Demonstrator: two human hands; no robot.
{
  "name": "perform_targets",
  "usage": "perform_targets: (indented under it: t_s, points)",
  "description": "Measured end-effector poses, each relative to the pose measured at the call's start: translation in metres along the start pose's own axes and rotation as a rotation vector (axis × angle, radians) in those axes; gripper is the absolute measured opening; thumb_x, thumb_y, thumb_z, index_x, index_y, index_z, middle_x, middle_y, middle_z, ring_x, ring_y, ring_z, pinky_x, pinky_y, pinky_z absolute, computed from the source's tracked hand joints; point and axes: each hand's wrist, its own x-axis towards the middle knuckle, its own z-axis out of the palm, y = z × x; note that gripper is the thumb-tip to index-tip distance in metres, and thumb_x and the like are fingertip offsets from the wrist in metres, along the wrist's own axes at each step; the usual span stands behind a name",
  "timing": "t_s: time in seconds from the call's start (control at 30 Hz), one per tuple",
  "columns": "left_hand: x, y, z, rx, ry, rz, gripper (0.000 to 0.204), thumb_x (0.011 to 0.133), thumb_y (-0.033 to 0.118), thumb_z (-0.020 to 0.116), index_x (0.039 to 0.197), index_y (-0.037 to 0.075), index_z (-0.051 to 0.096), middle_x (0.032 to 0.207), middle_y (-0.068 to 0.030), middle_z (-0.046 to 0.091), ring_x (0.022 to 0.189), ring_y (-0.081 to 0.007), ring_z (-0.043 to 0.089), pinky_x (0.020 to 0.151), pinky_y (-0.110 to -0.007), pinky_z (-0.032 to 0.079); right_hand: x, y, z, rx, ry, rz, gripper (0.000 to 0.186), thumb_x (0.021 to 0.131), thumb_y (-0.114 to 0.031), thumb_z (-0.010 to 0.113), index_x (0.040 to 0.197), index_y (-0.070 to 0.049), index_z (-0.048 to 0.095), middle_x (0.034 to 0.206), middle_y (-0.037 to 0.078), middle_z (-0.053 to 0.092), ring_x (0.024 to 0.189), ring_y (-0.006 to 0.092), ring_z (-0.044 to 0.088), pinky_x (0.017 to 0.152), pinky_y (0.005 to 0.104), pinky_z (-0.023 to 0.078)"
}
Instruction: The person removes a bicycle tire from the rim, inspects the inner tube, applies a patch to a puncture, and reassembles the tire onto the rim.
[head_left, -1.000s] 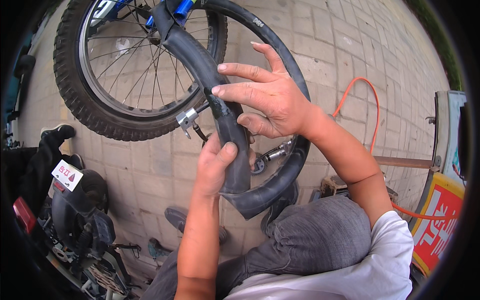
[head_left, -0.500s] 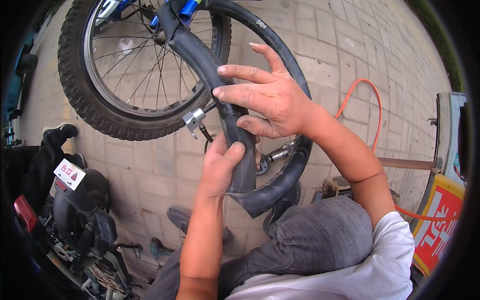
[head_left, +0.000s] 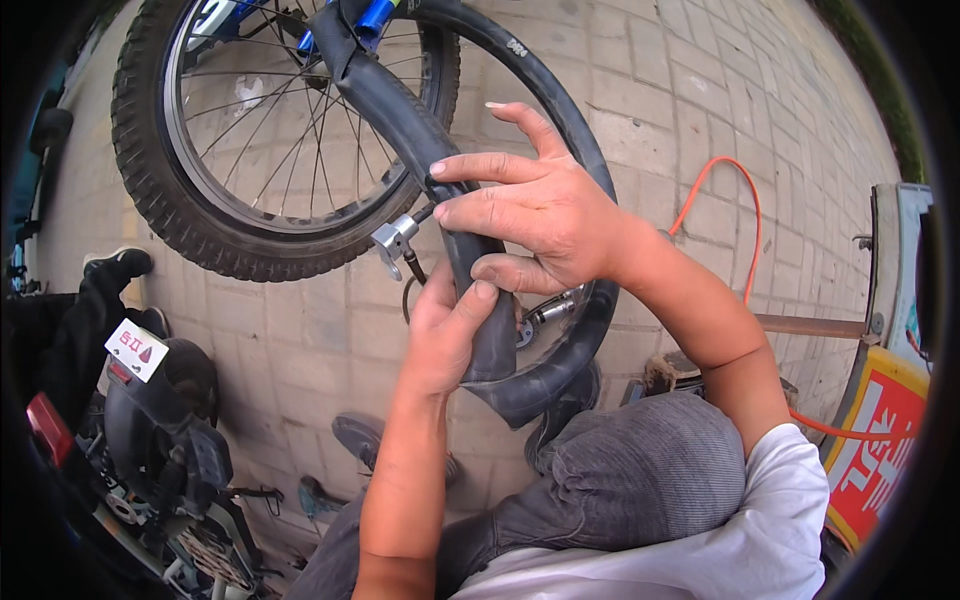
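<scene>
A black rubber inner tube (head_left: 393, 112) loops from the bicycle's fork down toward my knees. My left hand (head_left: 440, 335) is wrapped round its near stretch, thumb on top and fingertips partly showing at the far side. My right hand (head_left: 550, 205) lies over the same stretch just above, its fingers spread. Two of those fingertips touch the tube, another finger is raised, and the thumb rests close to my left thumb. Left of the tube is a silver metal fitting (head_left: 395, 236) with a black hose; a second silver metal part (head_left: 553, 308) shows through the loop.
A knobby bicycle wheel (head_left: 150, 190) with blue fork parts (head_left: 375, 17) stands at the upper left. An orange hose (head_left: 757, 225) curves over the paving on the right. Another vehicle (head_left: 165, 420) and a person's dark-clothed leg (head_left: 115, 268) are at the left. A red-yellow sign (head_left: 872, 430) stands at right.
My right hand's fingertips have shifted slightly down the tube, toward my left hand. The near end of the tube has moved a little upward. My left hand keeps its grip.
</scene>
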Motion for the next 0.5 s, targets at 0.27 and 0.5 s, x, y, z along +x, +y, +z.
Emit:
perform_targets:
  t_s: [0.27, 0.5]
  points:
    - [-0.002, 0.0, 0.0, 0.022, 0.02, 0.043, 0.052, 0.092, 0.031, 0.067, 0.128, 0.0, 0.045, 0.099, -0.0073, 0.06, 0.077, -0.0154, 0.063, 0.066, -0.029, 0.052, -0.018, -0.002, -0.015, 0.005, -0.038, 0.031, 0.036, 0.09, -0.035, 0.06, 0.114, -0.009, 0.066, 0.103, 0.001, 0.071, 0.118, 0.0262, 0.061, 0.111, 0.0597, 0.021]
    - [0.002, -0.003, 0.009, 0.016, 0.064, 0.089, 0.052, 0.091, 0.034, 0.067, 0.122, -0.001, 0.047, 0.088, -0.0103, 0.062, 0.069, -0.0166, 0.063, 0.059, -0.027, 0.053, -0.016, -0.003, -0.009, 0.007, -0.023, 0.031, 0.032, 0.082, -0.029, 0.07, 0.108, -0.012, 0.066, 0.101, -0.001, 0.069, 0.12, 0.0199, 0.059, 0.11, 0.0585, 0.025]
